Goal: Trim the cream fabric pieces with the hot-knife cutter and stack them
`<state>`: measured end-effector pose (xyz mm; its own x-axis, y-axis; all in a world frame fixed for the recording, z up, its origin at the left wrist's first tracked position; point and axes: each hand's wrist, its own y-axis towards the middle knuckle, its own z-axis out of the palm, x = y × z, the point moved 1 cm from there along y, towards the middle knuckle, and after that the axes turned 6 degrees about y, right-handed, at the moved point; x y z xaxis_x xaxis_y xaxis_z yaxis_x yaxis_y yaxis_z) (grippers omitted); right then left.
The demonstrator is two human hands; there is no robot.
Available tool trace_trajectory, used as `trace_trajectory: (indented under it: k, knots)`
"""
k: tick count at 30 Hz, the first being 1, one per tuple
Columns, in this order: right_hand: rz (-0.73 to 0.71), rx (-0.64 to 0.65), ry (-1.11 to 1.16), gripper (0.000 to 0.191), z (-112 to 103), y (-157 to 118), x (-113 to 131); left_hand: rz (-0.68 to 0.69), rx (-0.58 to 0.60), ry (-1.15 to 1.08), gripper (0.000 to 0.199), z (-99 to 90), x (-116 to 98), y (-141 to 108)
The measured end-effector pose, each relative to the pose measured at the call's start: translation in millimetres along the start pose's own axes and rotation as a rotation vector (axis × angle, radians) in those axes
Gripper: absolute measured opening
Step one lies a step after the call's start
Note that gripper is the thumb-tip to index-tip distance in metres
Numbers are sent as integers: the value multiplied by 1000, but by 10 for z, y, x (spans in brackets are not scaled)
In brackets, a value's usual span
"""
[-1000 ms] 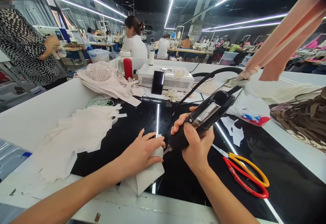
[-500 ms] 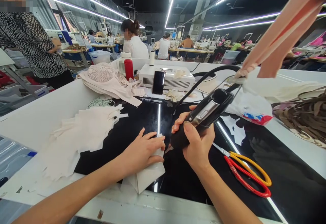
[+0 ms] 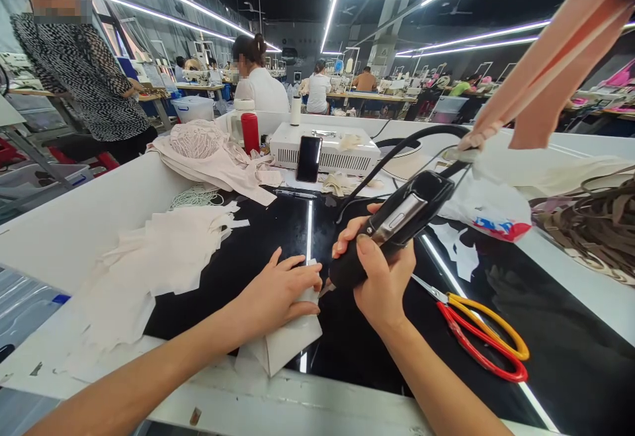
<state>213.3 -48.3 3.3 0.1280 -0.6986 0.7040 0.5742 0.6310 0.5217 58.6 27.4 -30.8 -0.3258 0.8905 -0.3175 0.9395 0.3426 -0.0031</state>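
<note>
My right hand (image 3: 381,284) is wrapped round a black corded handheld tool (image 3: 421,194) with a silver plate on its side. The tool leans with its lower end to the left, close to my left fingertips; its working tip is hard to make out. A pink cloth strip (image 3: 546,72) is tied near its cable end and runs up to the right. My left hand (image 3: 282,290) lies flat, fingers spread, on a folded off-white fabric piece (image 3: 295,343) on the black tabletop (image 3: 357,350). Scissors (image 3: 483,330) with red and yellow handles rest right of my right forearm.
Cut off-white fabric pieces (image 3: 163,251) are stacked at left, with a lace-cupped garment (image 3: 198,141) behind. A phone (image 3: 308,158) leans on a white vented box (image 3: 342,151). Brown straps (image 3: 590,224) pile up at right. A person (image 3: 89,79) stands beyond the left table wall.
My right hand and the tool have shifted very slightly left. The left hand stays on the fabric. The standing person appears further right, turned more toward the tables behind.
</note>
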Motion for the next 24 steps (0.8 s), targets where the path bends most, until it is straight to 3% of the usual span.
trace_trajectory:
  k: [24]
  knots:
    - [37, 16, 92, 33, 49, -91, 79, 10, 94, 11, 46, -102, -4, -10]
